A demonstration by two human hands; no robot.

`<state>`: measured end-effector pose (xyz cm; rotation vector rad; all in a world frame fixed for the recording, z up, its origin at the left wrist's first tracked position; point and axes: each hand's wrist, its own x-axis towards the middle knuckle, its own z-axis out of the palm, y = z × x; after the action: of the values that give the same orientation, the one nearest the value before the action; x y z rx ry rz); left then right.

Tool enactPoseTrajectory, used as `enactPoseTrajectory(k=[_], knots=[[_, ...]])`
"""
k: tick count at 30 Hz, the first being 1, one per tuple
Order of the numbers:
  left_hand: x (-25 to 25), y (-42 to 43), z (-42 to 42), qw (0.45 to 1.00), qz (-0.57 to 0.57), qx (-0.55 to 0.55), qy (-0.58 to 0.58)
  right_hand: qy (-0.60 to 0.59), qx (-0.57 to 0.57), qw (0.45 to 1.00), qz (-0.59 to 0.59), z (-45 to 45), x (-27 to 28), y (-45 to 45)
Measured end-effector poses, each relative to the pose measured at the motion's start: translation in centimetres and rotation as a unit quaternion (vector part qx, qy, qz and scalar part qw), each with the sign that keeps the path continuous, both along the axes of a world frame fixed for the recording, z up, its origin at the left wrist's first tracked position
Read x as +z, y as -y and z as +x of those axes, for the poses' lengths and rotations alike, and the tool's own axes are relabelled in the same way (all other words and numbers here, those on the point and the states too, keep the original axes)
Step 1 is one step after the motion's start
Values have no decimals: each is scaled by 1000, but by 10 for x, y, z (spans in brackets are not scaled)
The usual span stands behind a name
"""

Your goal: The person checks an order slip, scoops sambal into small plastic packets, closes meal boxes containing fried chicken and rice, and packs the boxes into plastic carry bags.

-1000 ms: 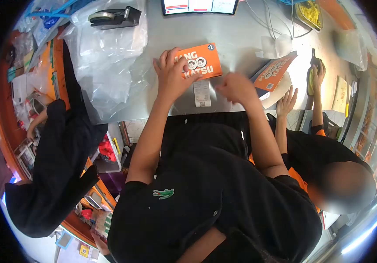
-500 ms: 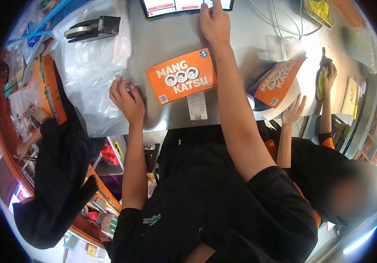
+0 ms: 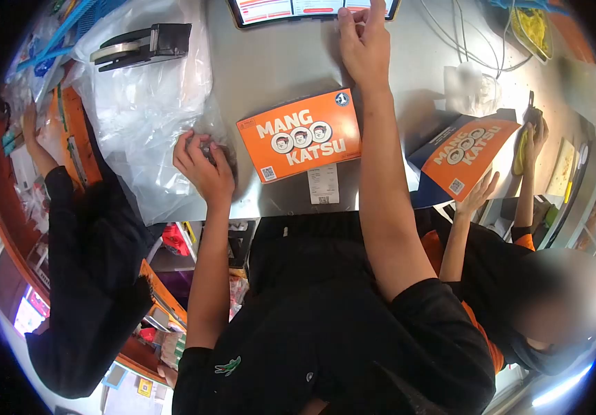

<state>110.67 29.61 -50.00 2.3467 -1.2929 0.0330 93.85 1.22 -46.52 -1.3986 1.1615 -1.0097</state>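
Observation:
My right hand [image 3: 366, 52] reaches to the far edge of the table, its index finger stretched over the lit screen of a tablet [image 3: 312, 10] and the other fingers bent. It holds nothing. My left hand [image 3: 204, 169] rests at the edge of a clear plastic bag sheet [image 3: 152, 124], fingers curled round something dark and shiny that I cannot make out. Between my arms lies a closed orange box [image 3: 298, 135] printed "MANG KATSU". A white paper receipt [image 3: 323, 185] sticks out from under its near side.
A black tape dispenser [image 3: 166, 47] sits on the plastic. At right, a co-worker's hand [image 3: 476, 194] supports a second orange box [image 3: 467, 145]; their other hand [image 3: 535, 135] is beyond it. Cables [image 3: 463, 34] and a tray of yellow food [image 3: 532, 29] lie farther back. Another person [image 3: 97, 228] stands left.
The view has shifted slightly, and my right finger stays at the tablet. The co-worker's orange box has tilted, showing more of its dark side. The person at left has raised an arm toward the shelf.

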Motion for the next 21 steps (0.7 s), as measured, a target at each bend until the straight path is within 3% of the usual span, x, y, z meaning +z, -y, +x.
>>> enactPoseTrajectory(k=[3,4,10,16,21], knots=[[2,1,0,1000,0,-4,1,-122,32,991,-52,-5,-10,5],[3,1,-1,1000,2,-2,1,-110,40,993,-2,-7,-11,4],[4,4,-2,1000,0,6,-6,-108,42,993,-18,-4,0,2],[1,2,1,1000,1,8,-6,-58,41,996,-55,-6,-23,0],[5,3,-1,1000,7,12,-20,-123,38,988,-86,-8,-30,-2]])
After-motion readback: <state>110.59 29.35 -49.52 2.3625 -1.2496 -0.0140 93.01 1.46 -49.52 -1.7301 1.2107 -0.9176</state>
